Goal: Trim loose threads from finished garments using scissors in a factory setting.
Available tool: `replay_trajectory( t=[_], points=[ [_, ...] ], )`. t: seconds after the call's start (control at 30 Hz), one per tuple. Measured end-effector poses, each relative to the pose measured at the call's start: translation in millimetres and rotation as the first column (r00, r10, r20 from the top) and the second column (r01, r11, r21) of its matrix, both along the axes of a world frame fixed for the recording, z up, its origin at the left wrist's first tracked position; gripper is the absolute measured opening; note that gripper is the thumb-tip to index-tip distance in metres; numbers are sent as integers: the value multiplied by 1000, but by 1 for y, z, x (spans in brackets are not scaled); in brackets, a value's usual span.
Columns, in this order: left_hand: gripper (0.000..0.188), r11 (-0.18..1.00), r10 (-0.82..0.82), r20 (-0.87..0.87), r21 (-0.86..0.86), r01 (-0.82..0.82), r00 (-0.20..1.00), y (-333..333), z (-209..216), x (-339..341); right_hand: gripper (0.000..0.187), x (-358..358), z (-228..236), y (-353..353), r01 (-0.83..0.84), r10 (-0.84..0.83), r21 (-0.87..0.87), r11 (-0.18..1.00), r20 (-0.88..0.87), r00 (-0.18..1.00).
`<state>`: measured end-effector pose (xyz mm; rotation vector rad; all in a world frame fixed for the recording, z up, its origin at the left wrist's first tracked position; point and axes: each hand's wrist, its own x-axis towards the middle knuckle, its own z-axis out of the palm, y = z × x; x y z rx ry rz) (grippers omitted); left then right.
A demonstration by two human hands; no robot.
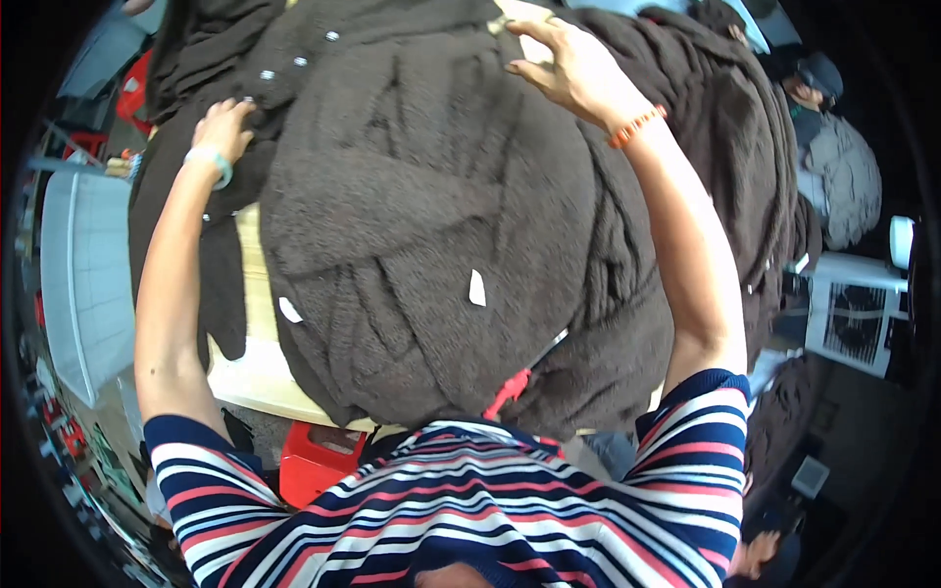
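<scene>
A dark brown fleecy garment [392, 216] lies spread and folded in front of me, with shiny round snap buttons [300, 62] along an edge at the upper left. My left hand [223, 129] rests on the fabric beside that row, fingers apart, the tips by one snap. Farther to the right, my right hand [569, 73] is over the far part of the cloth, thumb and forefinger spread with nothing seen between them. Close to my body, a tool with a red handle [508, 392] and a metal tip, perhaps scissors, lies on the cloth.
Two white scraps [477, 288] lie on the garment. Pale wooden tabletop [270, 377] shows at the near left. More brown fabric [725, 157] is heaped on the right. A red stool [319, 465] stands below the table, a white bin [83, 279] at left. People sit at far right.
</scene>
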<state>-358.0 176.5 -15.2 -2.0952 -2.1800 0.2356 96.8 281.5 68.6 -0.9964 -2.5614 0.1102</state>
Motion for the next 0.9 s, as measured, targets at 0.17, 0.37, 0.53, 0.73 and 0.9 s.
replay_trajectory(
  t=[0.17,0.37,0.53,0.73,0.9],
  points=[
    [28,948,-176,413,316,40,893,-80,11,26,26,146,6,-138,261,-352,-477,839,-110,930],
    [21,843,-508,547,473,254,666,-200,48,222,38,230,-41,-372,152,-618,-976,-155,216,756],
    [40,867,-445,722,200,457,529,-262,-8,357,65,154,-130,-465,-49,-647,-995,87,-93,757],
    [51,869,-446,574,93,486,687,-261,-43,392,36,90,-195,-457,228,-684,-847,481,-199,702],
    [53,873,-469,573,186,451,672,-277,-46,376,40,96,-197,-464,253,-747,-876,411,-165,644]
  ],
)
